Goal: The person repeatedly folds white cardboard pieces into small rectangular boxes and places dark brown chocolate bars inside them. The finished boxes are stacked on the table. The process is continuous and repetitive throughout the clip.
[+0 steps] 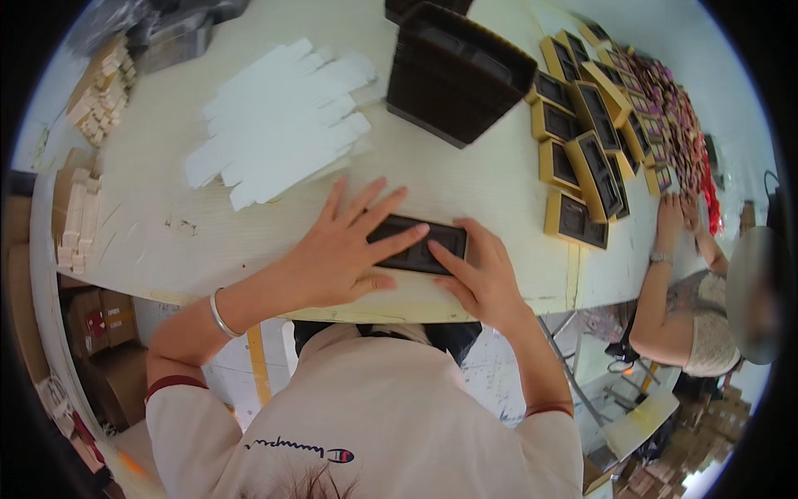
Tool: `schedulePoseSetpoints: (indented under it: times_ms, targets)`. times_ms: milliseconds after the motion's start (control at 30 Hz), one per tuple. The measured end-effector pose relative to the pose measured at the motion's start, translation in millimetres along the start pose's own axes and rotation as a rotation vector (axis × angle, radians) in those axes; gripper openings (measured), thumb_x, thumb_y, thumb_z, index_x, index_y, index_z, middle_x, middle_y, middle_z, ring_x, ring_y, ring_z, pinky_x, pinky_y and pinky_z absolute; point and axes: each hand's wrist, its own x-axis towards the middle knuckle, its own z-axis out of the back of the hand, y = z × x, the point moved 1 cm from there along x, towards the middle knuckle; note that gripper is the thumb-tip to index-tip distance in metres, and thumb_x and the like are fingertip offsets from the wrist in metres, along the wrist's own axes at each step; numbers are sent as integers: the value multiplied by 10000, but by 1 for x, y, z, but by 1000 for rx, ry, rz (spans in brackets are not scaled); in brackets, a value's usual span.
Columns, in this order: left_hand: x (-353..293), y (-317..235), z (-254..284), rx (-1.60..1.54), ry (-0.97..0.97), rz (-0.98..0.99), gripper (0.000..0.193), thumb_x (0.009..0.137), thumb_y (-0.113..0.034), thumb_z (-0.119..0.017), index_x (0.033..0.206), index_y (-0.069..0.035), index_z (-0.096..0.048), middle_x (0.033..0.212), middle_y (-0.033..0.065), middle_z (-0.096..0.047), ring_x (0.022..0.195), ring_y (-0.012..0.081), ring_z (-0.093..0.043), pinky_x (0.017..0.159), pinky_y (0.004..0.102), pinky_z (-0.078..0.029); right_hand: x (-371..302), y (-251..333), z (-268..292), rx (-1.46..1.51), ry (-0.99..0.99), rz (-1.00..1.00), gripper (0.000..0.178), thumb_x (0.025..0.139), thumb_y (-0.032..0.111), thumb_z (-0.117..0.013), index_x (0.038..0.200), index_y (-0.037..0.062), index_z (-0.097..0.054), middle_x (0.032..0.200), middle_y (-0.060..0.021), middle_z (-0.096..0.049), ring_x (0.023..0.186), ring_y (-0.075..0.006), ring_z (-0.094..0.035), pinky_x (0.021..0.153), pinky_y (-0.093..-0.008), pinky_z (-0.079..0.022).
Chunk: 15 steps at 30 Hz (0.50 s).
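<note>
Left grip (337, 249) spread over the tray (411, 261); right grip (490, 279), fingers apart, touches its end. Pale bench (465, 179); co-worker (665, 320) rightward.

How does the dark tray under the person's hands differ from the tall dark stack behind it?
The dark tray lies low and flat, while the dark stack rises well above the table. The left hand and right hand are at the dark tray; neither touches the dark stack. Both are dark, and both appear to have recessed tops.
</note>
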Motion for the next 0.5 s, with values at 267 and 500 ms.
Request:
schedulePoseSetpoints:
  times_ms: [267, 500]
  targets:
    - [-38, 48, 48, 146, -323, 544, 609, 732, -269, -778, 1254, -58, -546, 1333, 136, -518, 1222, 333, -473, 1015, 438, -395, -33, -68, 140, -384, -478, -220, 392, 911, 304, -628, 1201, 41, -654, 1306, -181, -537, 1246, -339, -470, 1043, -470, -348]
    - [-35, 75, 66, -15, -162, 544, 435, 765, -176, -737, 1146, -20, -597, 1136, 103, -614, 1071, 297, -550, 825, 381, -493, 9, -137, 202, -661, -572, -173, 468, 926, 237, -633, 1348, 70, -519, 1426, -147, -426, 1272, -343, -460, 1070, -446, -334]
